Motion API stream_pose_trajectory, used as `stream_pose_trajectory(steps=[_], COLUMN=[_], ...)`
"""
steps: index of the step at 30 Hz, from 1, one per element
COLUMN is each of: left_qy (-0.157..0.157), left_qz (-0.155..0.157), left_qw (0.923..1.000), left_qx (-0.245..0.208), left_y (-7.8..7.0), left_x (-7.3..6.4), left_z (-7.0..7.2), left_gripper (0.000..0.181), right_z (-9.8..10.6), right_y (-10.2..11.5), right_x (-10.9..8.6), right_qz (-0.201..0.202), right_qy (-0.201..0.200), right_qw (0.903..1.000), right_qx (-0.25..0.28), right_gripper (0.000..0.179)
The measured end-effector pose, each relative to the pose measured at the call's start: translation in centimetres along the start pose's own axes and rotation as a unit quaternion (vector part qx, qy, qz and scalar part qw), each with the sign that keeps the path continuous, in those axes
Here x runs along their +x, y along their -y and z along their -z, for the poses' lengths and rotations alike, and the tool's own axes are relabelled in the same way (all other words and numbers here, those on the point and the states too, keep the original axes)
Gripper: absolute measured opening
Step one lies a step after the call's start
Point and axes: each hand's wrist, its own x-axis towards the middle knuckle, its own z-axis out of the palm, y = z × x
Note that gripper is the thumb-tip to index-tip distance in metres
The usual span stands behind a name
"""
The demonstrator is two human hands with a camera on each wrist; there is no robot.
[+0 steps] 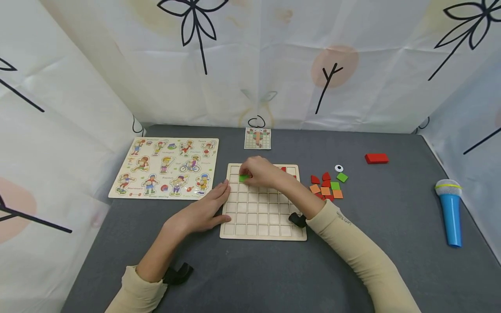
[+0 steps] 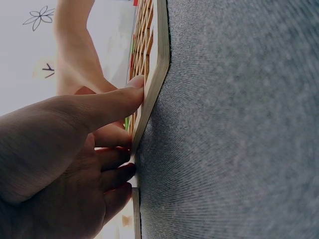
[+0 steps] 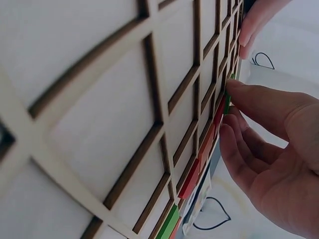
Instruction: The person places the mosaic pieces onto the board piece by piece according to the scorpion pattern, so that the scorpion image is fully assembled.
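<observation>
A pale wooden grid board [image 1: 263, 217] lies on the table, several coloured tiles in its far row. At its far left corner my right hand [image 1: 262, 172] pinches a square green tile [image 1: 242, 178] between thumb and fingers. The right wrist view shows that green tile [image 3: 228, 103] at the grid's edge, with a red tile [image 3: 189, 181] and another green tile [image 3: 169, 224] nearer the camera. My left hand [image 1: 203, 210] rests against the board's left edge, fingers extended. In the left wrist view its thumb [image 2: 117, 103] touches the board's rim.
Loose red, orange and green tiles [image 1: 325, 191] lie right of the board, near a white ring-shaped piece [image 1: 339, 168]. A small pattern card [image 1: 257, 138] is behind it. A picture puzzle board [image 1: 164, 167] lies left; a red block [image 1: 377, 158] and blue toy microphone [image 1: 451, 217] lie right.
</observation>
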Motion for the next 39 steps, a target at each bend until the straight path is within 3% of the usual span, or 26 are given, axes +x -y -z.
stream_pose_trajectory(steps=[7,14,22,31,39], left_qy=[0.02,0.024,0.03,0.024,0.015], left_qz=[0.024,0.021,0.032,0.021,0.011], left_qw=[0.9995,0.9995,0.9988,0.9995,0.9997], left_qx=[-0.006,-0.003,0.02,0.009,-0.015], left_y=[-1.8,-1.9,-3.2,-3.0,-2.4], left_x=[-0.3,-0.4,-0.6,-0.6,-0.4], left_z=[1.1,1.3,2.0,1.9,1.5], left_gripper=[0.088,0.089,0.084,0.086,0.088], right_z=[-0.1,0.3,1.6,2.4,3.3], right_y=[0.1,-0.8,-2.4,-4.9,-6.5], right_x=[-0.3,-2.0,-5.5,-9.7,-13.6], right_qz=[-0.006,-0.007,-0.024,-0.048,-0.092], right_qy=[0.006,-0.017,-0.053,-0.086,-0.105], right_qw=[0.9998,0.999,0.9951,0.9901,0.9874], right_qx=[0.017,0.04,0.08,0.1,0.076], right_gripper=[0.024,0.024,0.029,0.027,0.027])
